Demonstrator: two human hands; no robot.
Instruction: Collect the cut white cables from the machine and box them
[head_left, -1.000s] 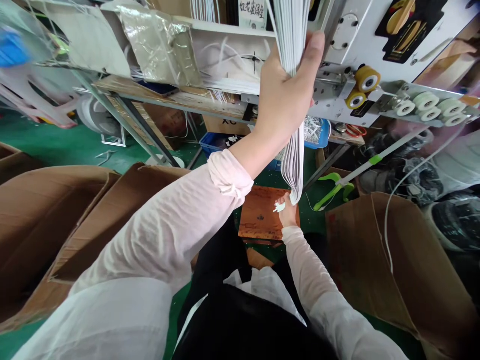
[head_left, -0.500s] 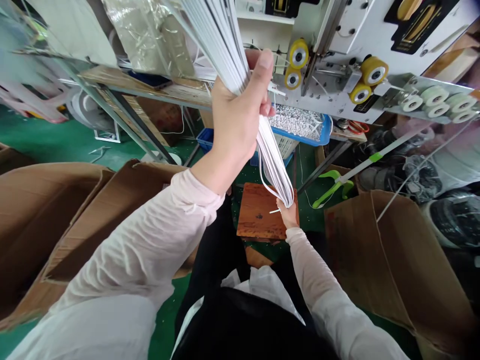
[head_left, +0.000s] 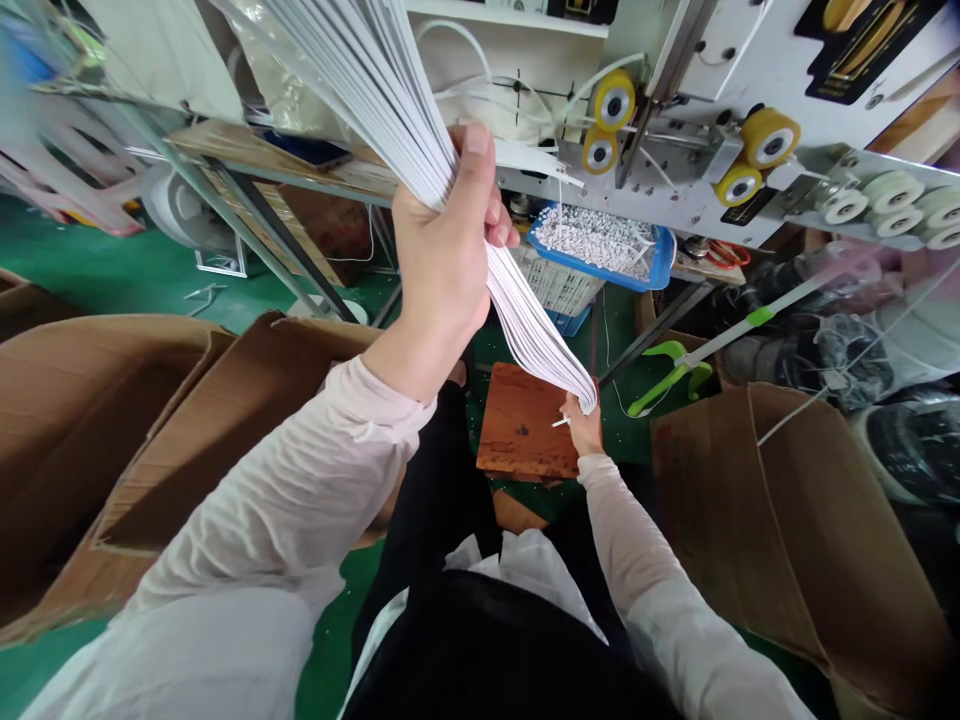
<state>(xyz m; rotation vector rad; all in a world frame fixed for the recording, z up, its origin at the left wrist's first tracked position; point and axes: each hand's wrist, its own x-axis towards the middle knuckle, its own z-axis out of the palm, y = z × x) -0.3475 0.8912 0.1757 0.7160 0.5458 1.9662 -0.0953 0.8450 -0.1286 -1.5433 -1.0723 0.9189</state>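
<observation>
My left hand (head_left: pixel 442 250) is raised and closed round the middle of a thick bundle of white cords (head_left: pixel 375 80), which fans out toward the upper left. The bundle runs down to the right, where my right hand (head_left: pixel 581 428) is closed round its lower looped end (head_left: pixel 577 385). A small white clip (head_left: pixel 561 421) sticks out beside that hand. Below it stands a small wooden stool (head_left: pixel 521 425).
A white machine panel with yellow rollers (head_left: pixel 761 140) and white rollers (head_left: pixel 885 200) hangs at the upper right. A blue tray of small white parts (head_left: pixel 600 240) sits under it. Open cardboard boxes stand at the left (head_left: pixel 112 430) and right (head_left: pixel 787 520). The floor is green.
My left hand has moved left and down with the bundle, so the cords now slant toward the upper left instead of hanging straight. The right hand stays at the lower end.
</observation>
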